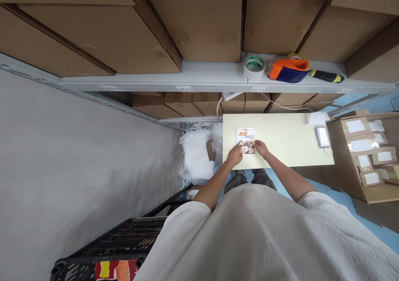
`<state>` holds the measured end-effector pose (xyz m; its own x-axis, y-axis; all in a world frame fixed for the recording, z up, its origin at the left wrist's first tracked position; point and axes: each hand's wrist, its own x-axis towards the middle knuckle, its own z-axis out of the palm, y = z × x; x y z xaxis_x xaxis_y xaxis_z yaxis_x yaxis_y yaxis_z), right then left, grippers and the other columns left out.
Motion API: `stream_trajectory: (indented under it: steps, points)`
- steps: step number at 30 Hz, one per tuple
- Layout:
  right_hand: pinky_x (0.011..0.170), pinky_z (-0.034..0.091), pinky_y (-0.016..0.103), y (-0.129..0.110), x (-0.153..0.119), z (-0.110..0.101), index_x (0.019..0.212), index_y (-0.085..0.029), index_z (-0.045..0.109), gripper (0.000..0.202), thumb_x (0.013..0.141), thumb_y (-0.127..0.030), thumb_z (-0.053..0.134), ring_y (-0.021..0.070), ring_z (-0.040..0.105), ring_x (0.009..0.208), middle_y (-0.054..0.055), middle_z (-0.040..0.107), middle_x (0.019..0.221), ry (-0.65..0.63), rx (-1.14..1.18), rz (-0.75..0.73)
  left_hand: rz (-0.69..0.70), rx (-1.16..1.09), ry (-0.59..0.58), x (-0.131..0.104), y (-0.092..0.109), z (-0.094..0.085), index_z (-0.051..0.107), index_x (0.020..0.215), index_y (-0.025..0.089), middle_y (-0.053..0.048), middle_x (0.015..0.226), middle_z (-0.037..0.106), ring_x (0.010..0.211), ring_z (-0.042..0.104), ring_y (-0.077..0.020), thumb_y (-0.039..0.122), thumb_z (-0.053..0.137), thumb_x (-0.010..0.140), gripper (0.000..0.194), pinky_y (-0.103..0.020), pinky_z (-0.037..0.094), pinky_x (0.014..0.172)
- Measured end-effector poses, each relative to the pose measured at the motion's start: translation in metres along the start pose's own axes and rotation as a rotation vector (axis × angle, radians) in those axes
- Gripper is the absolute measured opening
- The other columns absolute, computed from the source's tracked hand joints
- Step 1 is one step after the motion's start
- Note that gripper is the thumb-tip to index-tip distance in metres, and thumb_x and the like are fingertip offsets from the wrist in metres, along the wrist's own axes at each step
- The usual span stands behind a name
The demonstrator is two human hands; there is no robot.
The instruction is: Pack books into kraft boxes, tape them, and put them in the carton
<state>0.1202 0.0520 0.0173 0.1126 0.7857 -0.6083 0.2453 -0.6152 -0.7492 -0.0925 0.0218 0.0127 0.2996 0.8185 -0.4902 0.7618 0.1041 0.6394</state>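
Note:
A small book (245, 135) with a white cover, orange lettering and a colour picture is over the left part of the pale yellow table (286, 141). My left hand (235, 154) grips its lower left edge, fingers closed with the thumb on the cover. At the lower right edge, my right hand (261, 147) pinches the book between thumb and fingers. Whether the book rests on the table or is slightly raised cannot be made out.
A tape roll (254, 67) and an orange-and-blue tape dispenser (289, 70) sit on the shelf above, before cardboard boxes. White packing sheets (196, 154) lie left of the table, an open carton (385, 193) right, a black crate (124, 235) lower left.

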Motion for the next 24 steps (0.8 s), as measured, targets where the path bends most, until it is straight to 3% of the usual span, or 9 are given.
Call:
stream_trajectory:
  steps: [7, 18, 24]
  points:
    - [0.084, 0.057, 0.036, -0.003, 0.003, 0.007, 0.093, -0.021, 0.075, 0.029, 0.068, -0.034, 0.081, 0.0288, 0.075, 0.101, 0.010, 0.082, 0.099, 0.054, 0.074, 0.181, -0.023, 0.015, -0.004, -0.004, -0.001, -0.006, 0.054, 0.161, 0.018, -0.016, 0.177, 0.042, 0.165, 0.040, -0.0338, 0.013, 0.065, 0.091, 0.071, -0.047, 0.035, 0.135]
    - [0.073, 0.052, 0.030, -0.006, 0.000, 0.012, 0.084, -0.023, 0.062, 0.028, 0.068, -0.039, 0.079, 0.0204, 0.069, 0.080, 0.002, 0.073, 0.079, 0.026, 0.106, 0.209, -0.024, -0.017, 0.047, -0.007, 0.001, -0.009, 0.060, 0.155, 0.022, -0.014, 0.169, 0.054, 0.158, 0.049, -0.0327, 0.015, 0.069, 0.090, 0.065, -0.045, 0.039, 0.133]
    - [0.070, 0.054, 0.028, -0.013, -0.009, 0.017, 0.097, -0.026, 0.055, 0.037, 0.069, -0.027, 0.078, 0.0197, 0.072, 0.082, 0.001, 0.076, 0.087, 0.081, 0.131, 0.193, -0.016, -0.138, 0.112, -0.012, 0.008, -0.006, 0.066, 0.149, 0.028, -0.010, 0.162, 0.060, 0.154, 0.054, -0.0323, 0.024, 0.080, 0.090, 0.061, -0.046, 0.043, 0.130]
